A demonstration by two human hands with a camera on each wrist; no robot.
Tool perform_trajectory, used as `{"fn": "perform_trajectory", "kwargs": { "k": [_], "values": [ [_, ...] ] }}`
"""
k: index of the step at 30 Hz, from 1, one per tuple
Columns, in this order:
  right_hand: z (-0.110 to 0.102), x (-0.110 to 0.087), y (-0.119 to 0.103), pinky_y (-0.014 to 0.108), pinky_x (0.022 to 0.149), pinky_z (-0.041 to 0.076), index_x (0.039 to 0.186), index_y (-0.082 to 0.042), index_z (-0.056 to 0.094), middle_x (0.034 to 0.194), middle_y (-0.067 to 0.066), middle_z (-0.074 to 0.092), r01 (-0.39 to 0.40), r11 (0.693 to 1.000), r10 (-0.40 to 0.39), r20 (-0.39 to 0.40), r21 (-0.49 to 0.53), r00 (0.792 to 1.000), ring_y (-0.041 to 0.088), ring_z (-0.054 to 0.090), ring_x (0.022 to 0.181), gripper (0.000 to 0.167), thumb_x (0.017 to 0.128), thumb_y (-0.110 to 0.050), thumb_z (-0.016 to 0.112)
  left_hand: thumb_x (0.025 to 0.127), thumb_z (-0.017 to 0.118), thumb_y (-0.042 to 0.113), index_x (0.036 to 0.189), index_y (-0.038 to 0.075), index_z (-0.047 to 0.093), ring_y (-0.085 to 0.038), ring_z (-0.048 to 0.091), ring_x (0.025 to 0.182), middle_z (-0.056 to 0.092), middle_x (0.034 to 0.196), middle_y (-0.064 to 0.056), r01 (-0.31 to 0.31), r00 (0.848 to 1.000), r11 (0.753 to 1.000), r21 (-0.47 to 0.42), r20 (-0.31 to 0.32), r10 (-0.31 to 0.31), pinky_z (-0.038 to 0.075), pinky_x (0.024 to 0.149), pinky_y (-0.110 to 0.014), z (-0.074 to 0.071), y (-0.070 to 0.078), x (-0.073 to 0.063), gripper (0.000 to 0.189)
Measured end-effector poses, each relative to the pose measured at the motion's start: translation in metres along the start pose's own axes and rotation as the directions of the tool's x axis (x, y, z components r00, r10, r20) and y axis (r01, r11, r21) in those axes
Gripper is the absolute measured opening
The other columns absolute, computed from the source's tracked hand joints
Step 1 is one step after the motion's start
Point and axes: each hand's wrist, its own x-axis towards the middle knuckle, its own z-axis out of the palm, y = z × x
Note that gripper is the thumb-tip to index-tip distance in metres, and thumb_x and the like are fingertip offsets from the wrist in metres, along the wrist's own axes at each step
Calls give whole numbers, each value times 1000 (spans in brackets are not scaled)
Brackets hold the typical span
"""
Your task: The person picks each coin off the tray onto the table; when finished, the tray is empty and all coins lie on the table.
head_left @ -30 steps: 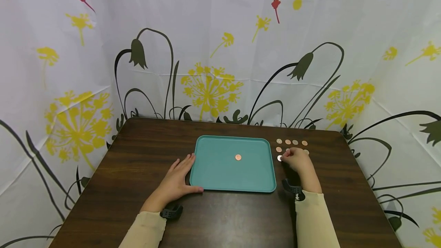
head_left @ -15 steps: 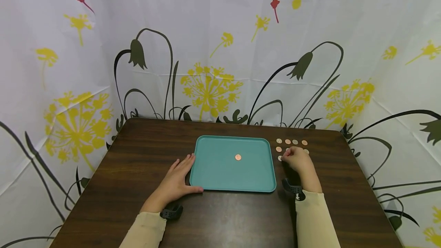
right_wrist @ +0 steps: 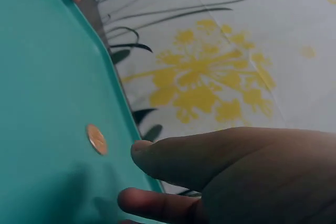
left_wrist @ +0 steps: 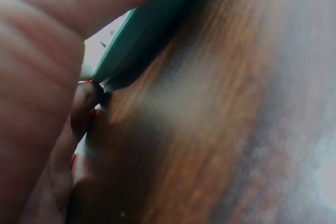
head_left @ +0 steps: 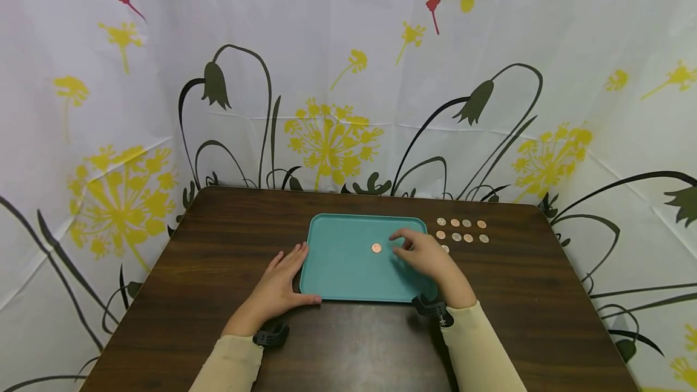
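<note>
A copper coin (head_left: 376,248) lies flat on the teal tray (head_left: 340,280), left of my right hand (head_left: 427,254). That hand hovers over the tray's right part, thumb and index finger apart, with nothing seen between them. The right wrist view has the same coin (right_wrist: 96,139) beyond the parted fingertips. My left hand (head_left: 278,286) rests against the tray's left edge, fingers spread along the side and thumb at the near corner. Right of the tray, several copper and silver coins (head_left: 467,238) lie in rows; one silver coin (head_left: 445,248) is partly covered by my right hand.
Everything rests on a dark wood-grain table (head_left: 218,235). Behind it hangs a white curtain (head_left: 348,29) printed with flowers, close to the table's far edge. Each wrist wears a black band.
My right hand has left the nearest silver coin in the rows and moved left over the tray, its thumb and index finger parting. The left hand and the copper coin have stayed put.
</note>
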Motion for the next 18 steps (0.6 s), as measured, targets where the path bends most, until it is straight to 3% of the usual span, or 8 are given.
{"fn": "perform_trajectory", "kwargs": {
  "k": [4,8,14,18],
  "values": [
    [15,3,-8,32,65,44,141,-25,74,81,-1,64,55,998,-52,90,-35,995,14,52,69,36,105,-21,75,79,92,64,173,5,27,-33,26,169,27,181,-13,-3,1000,1000,1,-3,3,11,137,-63,-1,1,0,128],
    [21,2,-10,30,67,41,139,-27,76,73,-4,57,97,993,-87,127,-69,988,12,47,68,35,105,-20,74,79,92,64,173,5,27,-33,26,169,27,181,-13,-4,1000,1000,2,-4,4,11,137,-63,-1,1,0,128],
    [22,3,-5,31,61,42,108,-22,77,75,-3,62,86,992,-78,85,-93,993,14,52,65,5,104,-20,77,80,92,64,174,6,26,-33,25,170,26,181,-12,3,1000,1000,-1,3,-3,11,137,-63,-1,0,0,128],
    [22,4,1,30,59,41,109,-23,73,74,-3,60,66,992,-59,65,-106,996,14,51,63,6,104,-23,77,80,91,64,174,6,26,-34,25,170,26,181,-12,5,1000,1000,-10,8,-5,10,136,-64,-2,0,0,128]
  ]
}}
